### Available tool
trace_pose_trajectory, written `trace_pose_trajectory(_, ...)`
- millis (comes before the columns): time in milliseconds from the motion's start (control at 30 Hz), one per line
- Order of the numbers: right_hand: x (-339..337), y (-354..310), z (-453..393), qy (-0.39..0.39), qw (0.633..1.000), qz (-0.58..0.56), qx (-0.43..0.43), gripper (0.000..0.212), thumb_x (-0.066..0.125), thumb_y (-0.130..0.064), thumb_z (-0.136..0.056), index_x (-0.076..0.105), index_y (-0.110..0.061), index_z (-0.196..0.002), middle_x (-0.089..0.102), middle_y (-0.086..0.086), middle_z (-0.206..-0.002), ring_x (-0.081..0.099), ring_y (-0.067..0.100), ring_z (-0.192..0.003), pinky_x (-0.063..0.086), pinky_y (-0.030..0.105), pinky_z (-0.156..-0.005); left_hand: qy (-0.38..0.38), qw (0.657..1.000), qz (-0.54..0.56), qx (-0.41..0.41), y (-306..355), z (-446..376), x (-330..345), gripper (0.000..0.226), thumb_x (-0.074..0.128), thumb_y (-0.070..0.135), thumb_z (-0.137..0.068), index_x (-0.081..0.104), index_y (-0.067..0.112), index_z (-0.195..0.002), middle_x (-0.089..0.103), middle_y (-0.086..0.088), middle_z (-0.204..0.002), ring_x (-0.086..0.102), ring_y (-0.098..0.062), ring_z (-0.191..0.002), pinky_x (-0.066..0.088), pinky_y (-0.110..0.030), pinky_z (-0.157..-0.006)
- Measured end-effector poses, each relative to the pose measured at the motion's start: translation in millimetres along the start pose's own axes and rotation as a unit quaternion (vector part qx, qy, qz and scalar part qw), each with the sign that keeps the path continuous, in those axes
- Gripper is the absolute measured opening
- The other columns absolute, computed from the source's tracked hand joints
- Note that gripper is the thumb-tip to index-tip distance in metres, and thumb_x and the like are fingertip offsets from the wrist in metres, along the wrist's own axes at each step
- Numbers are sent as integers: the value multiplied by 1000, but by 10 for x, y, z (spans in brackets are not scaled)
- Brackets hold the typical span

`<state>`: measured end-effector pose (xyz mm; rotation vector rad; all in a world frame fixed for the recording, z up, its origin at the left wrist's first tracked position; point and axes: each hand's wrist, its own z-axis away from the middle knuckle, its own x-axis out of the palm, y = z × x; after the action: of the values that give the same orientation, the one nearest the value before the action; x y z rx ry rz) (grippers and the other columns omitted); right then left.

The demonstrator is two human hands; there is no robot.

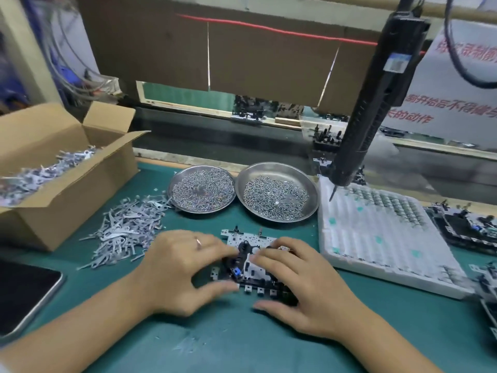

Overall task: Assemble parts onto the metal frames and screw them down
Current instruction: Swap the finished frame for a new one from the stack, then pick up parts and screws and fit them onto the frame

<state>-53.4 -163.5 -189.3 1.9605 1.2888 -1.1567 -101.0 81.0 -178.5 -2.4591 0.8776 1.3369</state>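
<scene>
Your left hand (178, 267) lay palm-down on the green mat (242, 343), forearm coming in from the lower left, fingers spread and curved over the left edge of the metal frame (242, 239). Its thumb reached along the frame's near edge while the fingertips pressed at the black parts on top; a ring (198, 242) showed on one finger. Your right hand (304, 281) mirrored it from the lower right, fingers arched over the right half of the frame, thumb flat on the mat just at the frame's near edge. Both hands were pinching and steadying the frame and its parts between them, neither clenched nor lifted away. A small blue part (237, 271) sat on the frame in the gap between your hands.

The frame rested flat on the mat, right in front of you. Beyond it stood two round metal dishes of screws, the left dish (201, 189) and the right dish (277, 193), touching each other. To the left of your left hand lay a loose pile of grey metal strips (126, 232), and past that an open cardboard box (64, 173) holding more. To the right of your right hand sat a white foam tray (376, 238), and above its far corner hung a black electric screwdriver (368, 114), tip down. A dark phone (24, 294) lay at the mat's left edge.
</scene>
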Motion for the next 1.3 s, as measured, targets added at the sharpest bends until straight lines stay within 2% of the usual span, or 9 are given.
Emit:
trace_pose_trajectory(133, 9, 0, -9, -14, 1000, 11, 18, 43, 58, -36, -91, 59, -11, -127, 63, -1, -121, 54, 26, -113, 43, 38, -98, 117, 960, -103, -231, -334, -75, -43, 38, 49, 40, -88, 71, 10, -98, 72, -3, -86, 66, -26, -82, 38, -36, -81)
trace_pose_trajectory(300, 61, 13, -27, 5, 998, 0, 65, 47, 64, -27, -87, 55, -11, -130, 63, -2, -117, 49, 21, -118, 36, 35, -100, -3, 907, -145, -396, -668, -43, 4, 32, 61, 21, -87, 58, 15, -119, 69, -4, -98, 53, -31, -105, 16, -44, -99)
trace_pose_trajectory(533, 55, 20, -16, 23, 997, -29, 61, 42, 56, -31, -91, 56, -11, -129, 62, -2, -117, 53, 19, -113, 36, 36, -103, 104, 913, -129, -372, -673, -37, -86, 12, 72, 22, -82, 73, 22, -94, 67, 7, -76, 58, -25, -94, 20, -39, -98)
trace_pose_trajectory(700, 60, 6, -32, 98, 991, -66, 67, 31, 55, -20, -92, 63, -3, -117, 65, 4, -111, 58, 21, -104, 43, 37, -94, 238, 903, 94, -346, -501, -92, -207, 17, 73, 20, -80, 70, 21, -97, 70, 9, -85, 63, 6, -80, 46, -20, -83)
trace_pose_trajectory(800, 44, -52, -50, 162, 966, -164, 118, 32, 53, -21, -93, 59, -9, -122, 61, -1, -117, 56, 11, -111, 44, 26, -96, 187, 952, 132, -205, -143, -159, -126, 28, 70, 32, -82, 63, 28, -108, 69, 18, -90, 64, 3, -83, 48, -25, -88)
trace_pose_trajectory(933, 49, -156, -100, 193, 908, -321, 188, 35, 61, -22, -89, 56, -24, -124, 63, -10, -116, 62, 13, -107, 49, 28, -92, 88, 992, 91, 5, 215, -306, 109, 33, 64, 24, -87, 60, 15, -119, 72, 10, -91, 62, -4, -77, 46, -28, -73)
trace_pose_trajectory(1000, 37, -181, -117, 215, 885, -354, 213, 27, 66, -17, -86, 66, -25, -112, 69, -10, -104, 67, 12, -96, 53, 27, -83, 79, 989, 128, 5, 287, -374, 156, 30, 62, 24, -87, 63, 10, -114, 72, 11, -94, 56, 2, -82, 44, -26, -73)
trace_pose_trajectory(1133, -21, -189, -126, 240, 836, -407, 279, 20, 74, -11, -77, 74, -25, -91, 74, -9, -88, 70, 10, -83, 52, 18, -76, 82, 967, 223, -93, 372, -356, 199, 32, 62, 37, -83, 56, 30, -113, 65, 25, -92, 61, -6, -86, 49, -24, -81)
trace_pose_trajectory(1300, -29, -176, -159, 285, 760, -462, 357, 14, 74, -6, -73, 76, -18, -80, 73, -2, -73, 68, 6, -68, 50, 14, -65, 120, 933, 277, -199, 343, -288, 215, 21, 71, 43, -79, 62, 39, -98, 69, 22, -90, 63, -1, -89, 45, -20, -87)
